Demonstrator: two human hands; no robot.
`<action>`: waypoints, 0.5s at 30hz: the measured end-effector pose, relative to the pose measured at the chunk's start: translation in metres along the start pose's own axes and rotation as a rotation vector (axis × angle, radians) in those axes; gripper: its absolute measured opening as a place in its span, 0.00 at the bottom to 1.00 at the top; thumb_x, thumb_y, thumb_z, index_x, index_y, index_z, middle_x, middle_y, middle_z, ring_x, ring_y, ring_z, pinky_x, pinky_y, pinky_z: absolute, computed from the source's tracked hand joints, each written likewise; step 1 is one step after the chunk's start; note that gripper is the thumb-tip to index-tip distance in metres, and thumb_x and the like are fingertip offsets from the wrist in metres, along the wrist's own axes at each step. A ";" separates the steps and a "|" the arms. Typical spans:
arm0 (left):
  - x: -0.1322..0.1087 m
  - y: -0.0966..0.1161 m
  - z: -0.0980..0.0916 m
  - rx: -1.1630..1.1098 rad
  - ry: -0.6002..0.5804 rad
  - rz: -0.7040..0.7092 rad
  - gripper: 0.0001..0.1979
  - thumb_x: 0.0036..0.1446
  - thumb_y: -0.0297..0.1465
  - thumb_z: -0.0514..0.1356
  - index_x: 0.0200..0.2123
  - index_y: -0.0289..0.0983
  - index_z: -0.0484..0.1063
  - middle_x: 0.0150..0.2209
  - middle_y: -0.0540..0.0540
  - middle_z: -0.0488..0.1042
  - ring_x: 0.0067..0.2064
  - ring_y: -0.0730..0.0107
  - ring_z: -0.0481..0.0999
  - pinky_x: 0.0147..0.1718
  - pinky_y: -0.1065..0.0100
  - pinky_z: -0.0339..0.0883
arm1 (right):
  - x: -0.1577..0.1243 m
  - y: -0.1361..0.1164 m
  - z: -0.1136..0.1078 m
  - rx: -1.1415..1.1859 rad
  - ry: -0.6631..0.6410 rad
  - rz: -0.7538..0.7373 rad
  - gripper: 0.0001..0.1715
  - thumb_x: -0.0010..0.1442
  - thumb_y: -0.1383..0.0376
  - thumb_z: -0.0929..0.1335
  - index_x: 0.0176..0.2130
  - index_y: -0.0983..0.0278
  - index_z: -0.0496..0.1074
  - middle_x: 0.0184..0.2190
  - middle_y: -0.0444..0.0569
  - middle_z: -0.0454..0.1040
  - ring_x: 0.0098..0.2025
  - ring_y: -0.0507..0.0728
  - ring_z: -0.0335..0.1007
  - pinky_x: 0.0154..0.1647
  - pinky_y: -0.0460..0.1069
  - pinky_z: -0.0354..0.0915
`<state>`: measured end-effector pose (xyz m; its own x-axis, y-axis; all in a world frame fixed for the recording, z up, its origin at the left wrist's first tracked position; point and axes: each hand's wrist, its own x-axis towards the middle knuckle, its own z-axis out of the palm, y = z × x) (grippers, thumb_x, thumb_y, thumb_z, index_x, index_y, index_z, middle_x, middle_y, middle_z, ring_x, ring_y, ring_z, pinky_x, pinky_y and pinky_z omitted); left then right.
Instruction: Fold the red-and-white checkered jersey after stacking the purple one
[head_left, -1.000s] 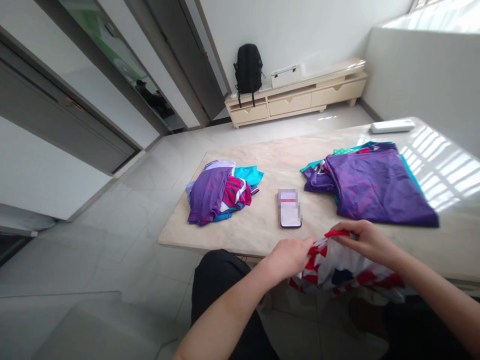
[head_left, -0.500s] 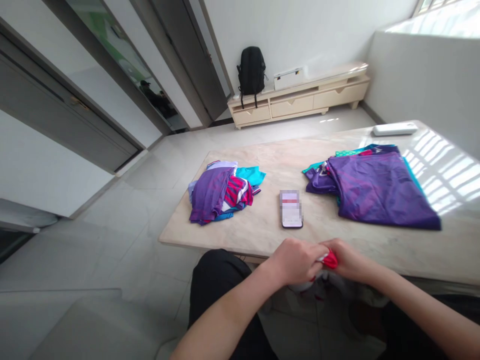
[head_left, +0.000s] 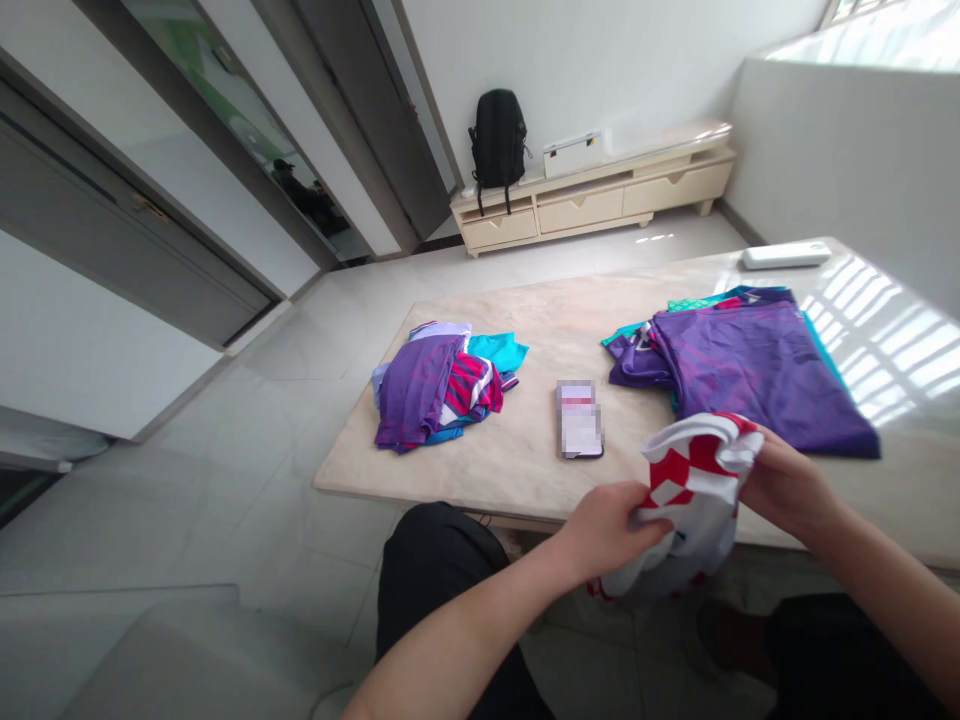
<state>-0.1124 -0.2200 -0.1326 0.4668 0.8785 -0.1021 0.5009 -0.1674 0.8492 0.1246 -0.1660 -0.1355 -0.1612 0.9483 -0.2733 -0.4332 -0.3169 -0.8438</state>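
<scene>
Hands both grip a red-and-white checked shirt (head_left: 694, 490), held bunched above the near edge of the marble table (head_left: 525, 320). Left hand (head_left: 611, 525) is closed on the lower folds, fingers curled into the cloth; right hand (head_left: 787, 480) is closed on the upper right side — its fingertips are hidden behind the fabric. The shirt's lower part hangs below the table edge and is hard to make out. A phone (head_left: 579, 418), screen blurred, lies just beyond the shirt. A crumpled pile of clothes (head_left: 439, 385) sits left of the phone; a flat purple stack (head_left: 750, 370) lies right of it — the layers beneath are mostly covered.
</scene>
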 end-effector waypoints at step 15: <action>-0.003 0.001 -0.005 -0.142 0.069 0.020 0.13 0.58 0.37 0.66 0.31 0.38 0.65 0.29 0.54 0.67 0.31 0.73 0.66 0.32 0.71 0.60 | 0.036 -0.007 -0.006 0.234 0.552 -0.164 0.02 0.62 0.66 0.71 0.38 0.62 0.74 0.31 0.43 0.78 0.28 0.52 0.75 0.35 0.45 0.78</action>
<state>-0.1170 -0.2206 -0.1283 0.4217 0.9052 -0.0526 0.3813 -0.1244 0.9160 0.1270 -0.1297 -0.1417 0.3792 0.8345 -0.3997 -0.6064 -0.1022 -0.7885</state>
